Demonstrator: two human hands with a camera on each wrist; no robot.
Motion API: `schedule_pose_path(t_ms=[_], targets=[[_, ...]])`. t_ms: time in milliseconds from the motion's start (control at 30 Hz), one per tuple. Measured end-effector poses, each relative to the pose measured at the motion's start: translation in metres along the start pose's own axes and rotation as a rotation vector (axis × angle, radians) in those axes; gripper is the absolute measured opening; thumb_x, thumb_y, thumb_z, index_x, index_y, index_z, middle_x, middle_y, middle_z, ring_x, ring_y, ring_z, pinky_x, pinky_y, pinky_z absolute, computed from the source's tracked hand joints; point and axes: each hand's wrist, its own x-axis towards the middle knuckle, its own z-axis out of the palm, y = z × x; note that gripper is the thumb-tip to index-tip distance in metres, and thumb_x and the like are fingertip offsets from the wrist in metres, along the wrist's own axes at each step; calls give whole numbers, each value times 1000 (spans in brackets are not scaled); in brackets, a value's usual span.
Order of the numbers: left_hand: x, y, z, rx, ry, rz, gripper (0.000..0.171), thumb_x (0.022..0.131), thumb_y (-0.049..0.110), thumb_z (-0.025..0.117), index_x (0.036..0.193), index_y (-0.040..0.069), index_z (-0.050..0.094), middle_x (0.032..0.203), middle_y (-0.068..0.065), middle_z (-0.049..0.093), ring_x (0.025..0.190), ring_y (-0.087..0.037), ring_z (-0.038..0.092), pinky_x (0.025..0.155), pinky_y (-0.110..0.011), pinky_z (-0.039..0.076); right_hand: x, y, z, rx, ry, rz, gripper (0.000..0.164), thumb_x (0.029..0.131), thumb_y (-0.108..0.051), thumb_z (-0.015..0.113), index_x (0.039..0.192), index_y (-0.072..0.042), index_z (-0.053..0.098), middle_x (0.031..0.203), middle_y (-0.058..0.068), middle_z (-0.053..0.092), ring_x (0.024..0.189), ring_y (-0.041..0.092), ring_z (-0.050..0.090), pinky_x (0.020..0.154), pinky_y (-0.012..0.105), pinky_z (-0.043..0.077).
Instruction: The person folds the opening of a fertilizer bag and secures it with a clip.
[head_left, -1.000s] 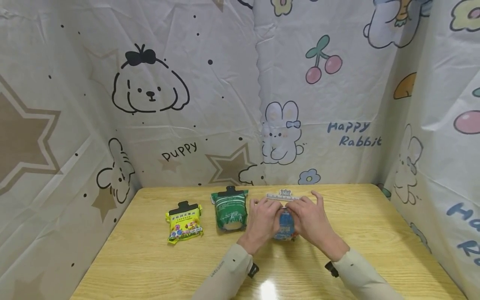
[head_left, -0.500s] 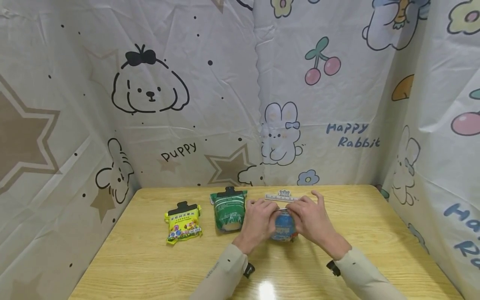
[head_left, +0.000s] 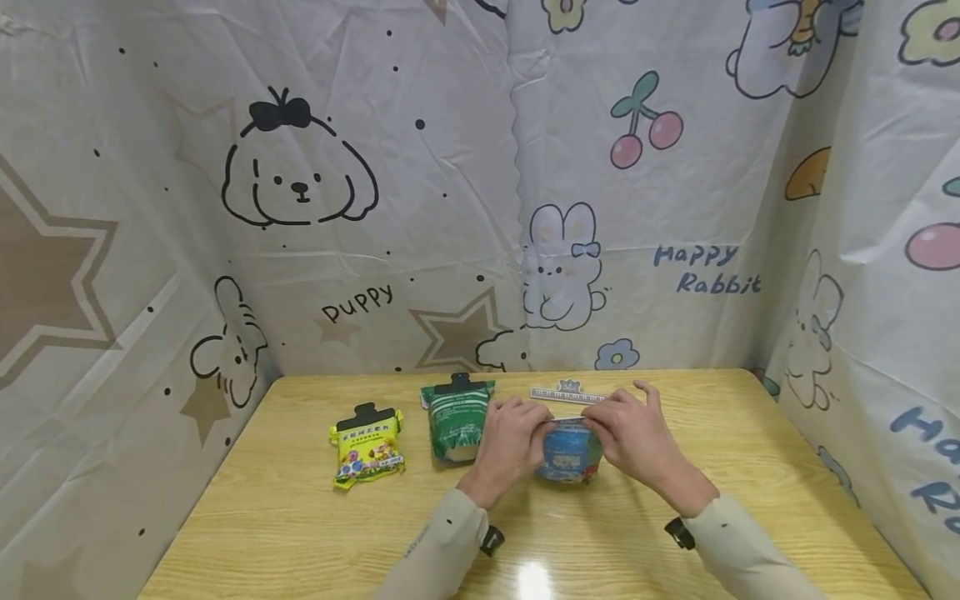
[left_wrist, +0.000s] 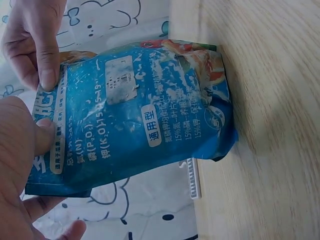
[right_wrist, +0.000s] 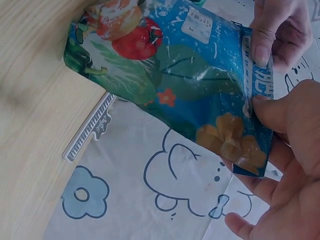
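Observation:
A blue fertilizer bag [head_left: 567, 454], printed with vegetables and white lettering, stands upright on the table between my hands. My left hand [head_left: 512, 442] pinches one end of its top edge, thumb on the near face. At the other end my right hand [head_left: 637, 433] pinches the same edge, its little finger raised. Between the two hands the top edge runs as a thin pale line in the head view. In the left wrist view the thumbs press on the bag's upper face [left_wrist: 120, 120]. The right wrist view shows the vegetable-printed side [right_wrist: 200, 85].
Just behind the bag lies a white strip with a piano-key pattern and a crown-like ornament [head_left: 570, 390]. To the left are a green bag [head_left: 459, 421] and a yellow bag [head_left: 367, 450], each with a black clip on top. Printed cloth [head_left: 450, 208] encloses the wooden table [head_left: 300, 533].
My hands have spread apart along the bag's top edge, the left going left and the right going right. More of the blue face shows between them.

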Motion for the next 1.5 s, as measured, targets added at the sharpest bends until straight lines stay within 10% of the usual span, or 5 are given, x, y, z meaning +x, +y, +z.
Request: schedule_pose_path(t_ms=[667,1067,1500], targets=[[-10,-10,-8,22,-20,-22,10,91,12,73,92,21,78,88,8,80,70,-9,58,71,-22,26,-9,14,-8,29,-43,40,9,88,-13,78,94,-18,80,85,-6,79,83,17,68,103,69,38],[-13,-10,-10,67,-65,-9,48,76,-19,64,106,17,78,99,3,80,79,-11,65,76,-30,45,-12,14,-15,26,-95,52,28,89,4,70,109,-14,77,92,1,79,87,20,72,101,66,42],[-15,-15,-10,65,-24,-7,27,88,-7,67,99,15,78,94,2,81,77,-11,70,69,-23,41,-17,22,-9,36,55,-8,5,87,-9,77,84,-12,75,63,-6,71,52,-1,53,81,45,47]])
